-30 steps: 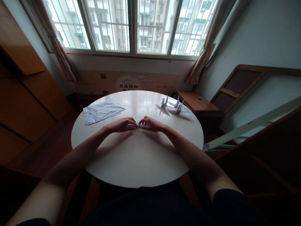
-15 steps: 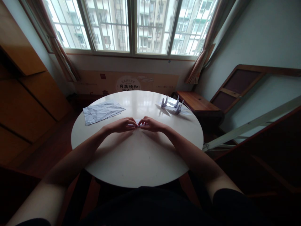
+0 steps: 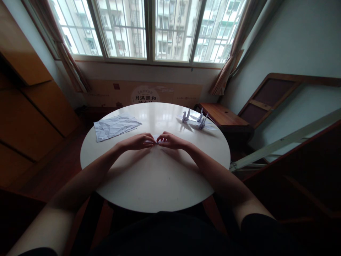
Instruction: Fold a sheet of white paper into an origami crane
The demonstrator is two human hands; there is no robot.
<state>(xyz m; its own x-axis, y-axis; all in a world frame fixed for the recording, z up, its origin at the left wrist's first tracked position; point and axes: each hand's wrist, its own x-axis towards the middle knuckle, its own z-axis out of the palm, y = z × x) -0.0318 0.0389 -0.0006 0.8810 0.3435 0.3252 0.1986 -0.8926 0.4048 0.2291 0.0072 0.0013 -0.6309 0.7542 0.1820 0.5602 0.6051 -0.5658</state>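
Observation:
A round white table [image 3: 154, 177] stands in front of me. My left hand [image 3: 138, 141] and my right hand [image 3: 170, 140] rest on it side by side, fingertips meeting. Both are closed in a pinch on a small piece of pale folded paper [image 3: 155, 138], which is mostly hidden by the fingers. A stack of creased paper sheets [image 3: 115, 126] lies at the far left of the table. Folded paper cranes [image 3: 196, 120] stand at the far right.
A window [image 3: 149, 28] with curtains fills the far wall, with a printed cardboard panel [image 3: 145, 94] below it. Wooden cabinets [image 3: 32, 106] stand at the left. A low wooden bench [image 3: 222, 116] and leaning frames are at the right.

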